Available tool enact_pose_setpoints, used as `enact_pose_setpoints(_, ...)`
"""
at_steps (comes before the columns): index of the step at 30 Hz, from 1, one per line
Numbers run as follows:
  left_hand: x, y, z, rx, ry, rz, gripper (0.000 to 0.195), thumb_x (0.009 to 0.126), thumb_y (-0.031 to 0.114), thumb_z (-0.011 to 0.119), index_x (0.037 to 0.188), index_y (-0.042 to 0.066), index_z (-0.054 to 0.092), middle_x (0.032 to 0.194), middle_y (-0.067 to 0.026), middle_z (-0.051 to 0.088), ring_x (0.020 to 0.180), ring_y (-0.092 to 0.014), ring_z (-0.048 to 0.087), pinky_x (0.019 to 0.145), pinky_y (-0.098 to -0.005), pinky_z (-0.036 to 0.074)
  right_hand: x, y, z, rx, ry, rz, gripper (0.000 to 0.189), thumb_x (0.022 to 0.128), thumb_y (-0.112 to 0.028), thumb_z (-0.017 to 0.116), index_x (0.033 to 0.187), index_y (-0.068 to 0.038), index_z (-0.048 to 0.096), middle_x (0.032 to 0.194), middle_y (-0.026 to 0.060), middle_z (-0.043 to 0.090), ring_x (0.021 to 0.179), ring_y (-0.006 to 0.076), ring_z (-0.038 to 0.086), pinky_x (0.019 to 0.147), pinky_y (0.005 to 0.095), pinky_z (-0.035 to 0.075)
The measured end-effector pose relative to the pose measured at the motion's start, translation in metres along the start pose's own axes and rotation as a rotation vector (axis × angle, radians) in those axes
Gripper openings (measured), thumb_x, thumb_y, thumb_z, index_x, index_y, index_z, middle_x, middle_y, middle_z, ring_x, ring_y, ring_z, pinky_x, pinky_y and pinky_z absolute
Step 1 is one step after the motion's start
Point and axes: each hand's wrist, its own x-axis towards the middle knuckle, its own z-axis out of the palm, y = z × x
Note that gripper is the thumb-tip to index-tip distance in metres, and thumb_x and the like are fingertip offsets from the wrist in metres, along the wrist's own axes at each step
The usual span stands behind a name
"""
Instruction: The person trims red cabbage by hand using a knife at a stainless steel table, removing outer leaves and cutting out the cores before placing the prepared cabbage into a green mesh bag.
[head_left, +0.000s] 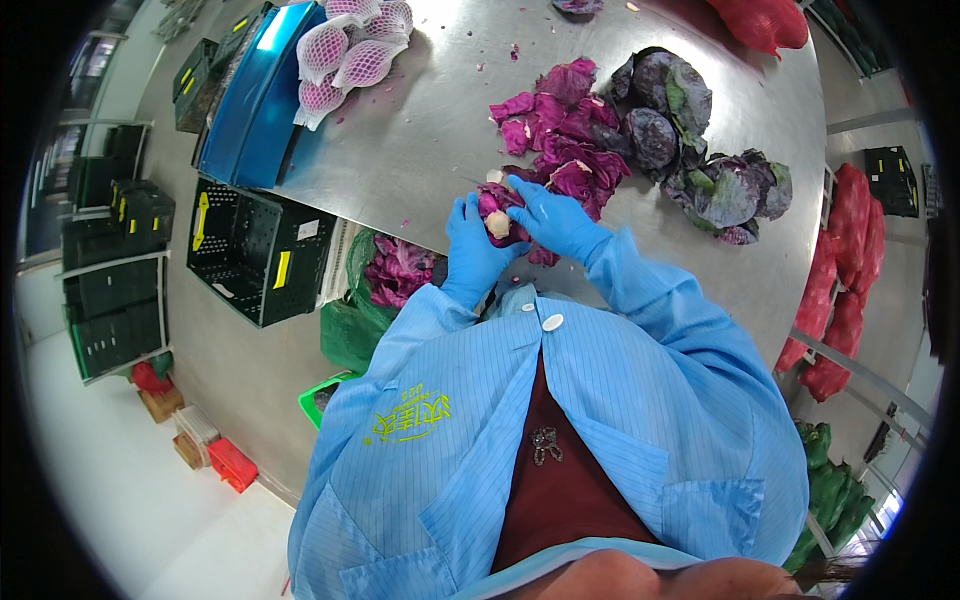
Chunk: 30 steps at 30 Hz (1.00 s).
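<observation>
My left hand (481, 251), in a blue glove, cups a red cabbage piece (491, 201) with a pale cut stem end, near the steel table's front edge. From the other side my right hand (559, 221), also gloved, brings its fingers up against the same cabbage. A thin grey sliver, perhaps a knife blade, shows beyond those fingertips; what the right hand grips is hidden. Loose purple cabbage leaves (570, 127) are heaped just past the right hand. Whole red cabbages (652, 139) with dark outer leaves lie to the right of the heap, and another leafy cluster (727, 191) sits nearer.
Net-wrapped cabbages (352, 56) and a blue box (259, 97) stand at the steel table's (405, 150) left. Below them are a black crate (259, 251) and a green bag (352, 330) of leaves. Red mesh sacks (840, 300) lie beyond the right edge; another (765, 22) rests at the back.
</observation>
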Motion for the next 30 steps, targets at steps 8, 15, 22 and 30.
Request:
enact_pose_setpoints(8,0.006,-0.009,0.012,-0.016,0.008,-0.05,0.118,0.056,0.037,0.092,0.144,-0.008,0.027,0.143,-0.0313,0.031,0.132,-0.045,0.035,0.106,-0.048,0.038,-0.009,-0.016,0.016,-0.098,-0.031,0.109,0.065,0.095,-0.041,0.053,0.145,-0.004,0.036,0.125,0.0245,0.056,0.082,0.0376,0.068,0.066,0.0485,0.054)
enact_pose_setpoints(15,-0.004,0.003,0.004,0.09,-0.006,-0.002,0.121,0.058,0.042,0.092,0.145,-0.008,0.025,0.145,-0.0322,0.029,0.134,-0.046,0.032,0.108,-0.0485,0.036,0.024,0.001,-0.013,-0.083,0.037,0.131,0.044,0.098,-0.043,0.051,0.118,-0.004,0.06,0.101,0.0199,0.068,0.087,0.0375,0.067,0.074,0.0452,0.053)
enact_pose_setpoints(22,-0.012,0.007,-0.001,0.077,0.005,0.036,0.121,0.058,0.042,0.092,0.149,0.0,0.025,0.146,-0.0315,0.028,0.134,-0.047,0.032,0.109,-0.0484,0.035,0.047,0.014,-0.026,-0.06,-0.168,0.126,0.05,0.084,-0.046,0.07,0.11,-0.004,0.065,0.098,0.0195,0.069,0.089,0.0348,0.067,0.076,0.0424,0.052)
enact_pose_setpoints(30,-0.006,0.004,-0.01,0.103,-0.056,0.061,0.116,0.059,0.049,0.089,0.149,0.006,0.029,0.145,-0.0298,0.032,0.132,-0.046,0.035,0.106,-0.0501,0.037,0.028,0.001,-0.033,0.018,-0.396,0.031,0.092,0.071,-0.052,0.078,0.145,-0.009,0.044,0.127,0.021,0.06,0.111,0.0349,0.061,0.098,0.0392,0.047)
